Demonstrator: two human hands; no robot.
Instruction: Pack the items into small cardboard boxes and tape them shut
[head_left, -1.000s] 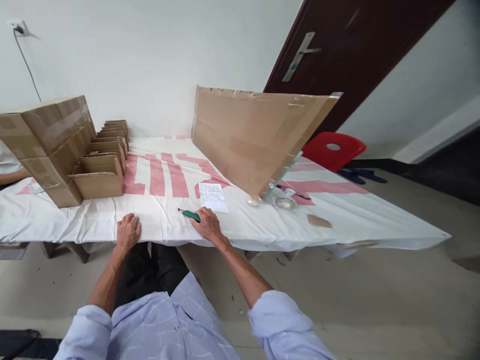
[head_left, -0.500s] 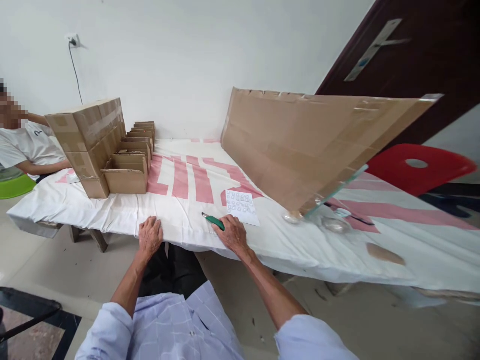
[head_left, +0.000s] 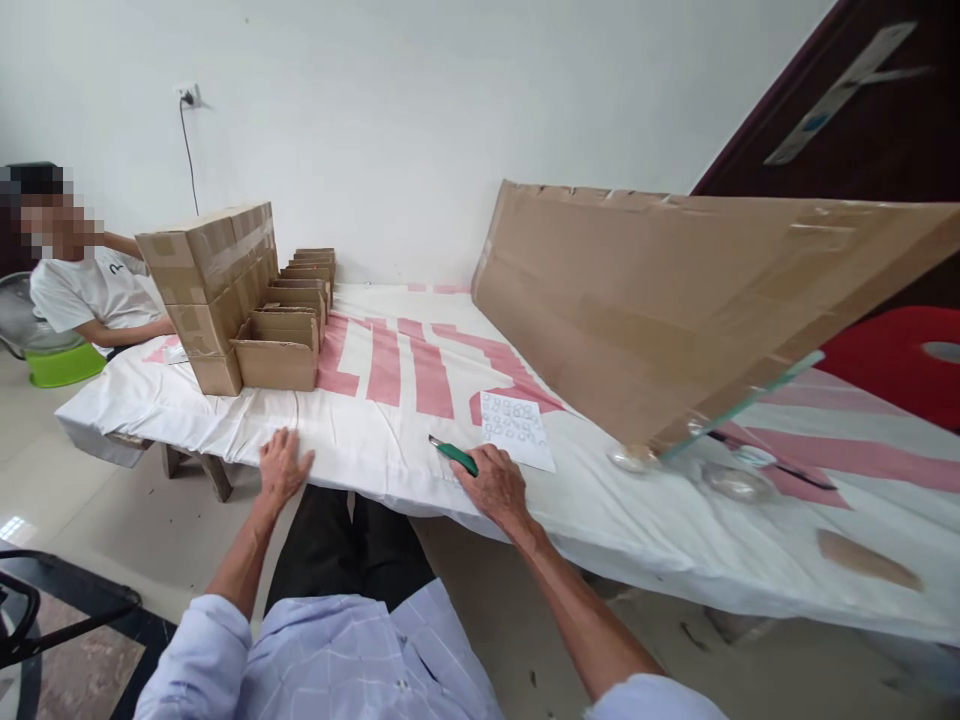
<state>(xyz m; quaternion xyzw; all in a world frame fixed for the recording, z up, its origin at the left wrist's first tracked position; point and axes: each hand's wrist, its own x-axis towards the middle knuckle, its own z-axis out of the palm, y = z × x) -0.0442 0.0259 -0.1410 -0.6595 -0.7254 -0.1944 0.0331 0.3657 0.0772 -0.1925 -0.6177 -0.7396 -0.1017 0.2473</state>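
My right hand (head_left: 493, 487) is closed around a green utility knife (head_left: 454, 455) whose tip points left, just above the white cloth. Beside that hand lies a white paper sheet (head_left: 517, 428) printed with rows of small round shapes. My left hand (head_left: 282, 463) rests at the table's front edge with its fingers stretched out and the thumb apart, holding nothing. Nearest to it stands an open cardboard box (head_left: 276, 352), the front one of a row running back toward the wall.
Taped cardboard boxes (head_left: 204, 290) are stacked at the left, with a seated person (head_left: 94, 290) behind them. A large cardboard panel (head_left: 675, 300) leans on the right half of the table. Beyond it are a red plastic chair (head_left: 892, 350) and a dark door (head_left: 795, 130).
The view has turned left, so the scene sits further right. My left hand has shifted left along the table edge, its thumb now spread. The utility knife stays in my right hand.
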